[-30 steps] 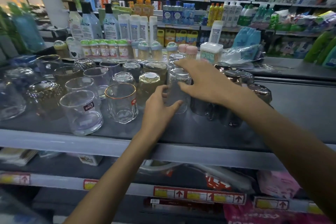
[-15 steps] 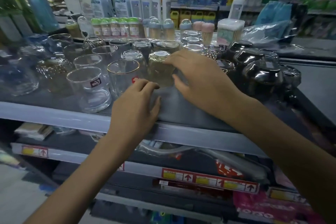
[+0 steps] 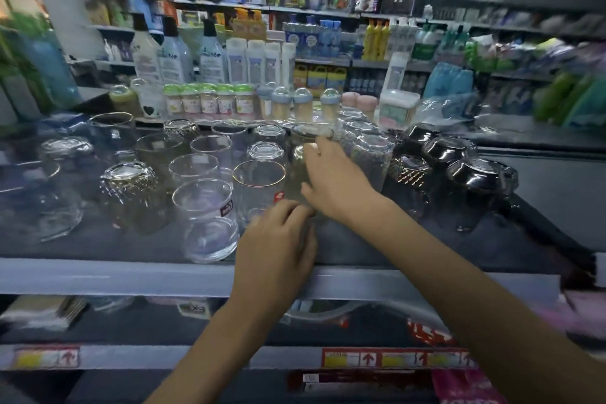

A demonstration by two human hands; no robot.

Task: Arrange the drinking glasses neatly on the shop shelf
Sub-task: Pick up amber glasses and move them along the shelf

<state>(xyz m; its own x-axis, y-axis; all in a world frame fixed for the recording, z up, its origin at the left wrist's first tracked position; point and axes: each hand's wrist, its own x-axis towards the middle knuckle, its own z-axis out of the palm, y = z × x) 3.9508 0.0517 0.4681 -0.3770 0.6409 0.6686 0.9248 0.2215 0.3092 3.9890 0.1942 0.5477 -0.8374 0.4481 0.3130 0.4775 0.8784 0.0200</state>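
The upturned tinted glass (image 3: 296,169) stands on the shelf (image 3: 98,275) among other glasses (image 3: 205,220), the right hand (image 3: 334,184) curled round its side, the left hand (image 3: 278,243) loosely curled just before it — holding anything, I cannot tell — and it looks light, slick and breakable, best gripped round the wall.

Right hand (image 3: 334,184) moved onto amber glass (image 3: 296,170), gripping it; left hand (image 3: 275,239), earlier flat on shelf (image 3: 131,275), now curled.

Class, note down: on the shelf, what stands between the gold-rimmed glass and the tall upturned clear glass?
An upturned amber glass, which the right hand holds; the head view shows it.
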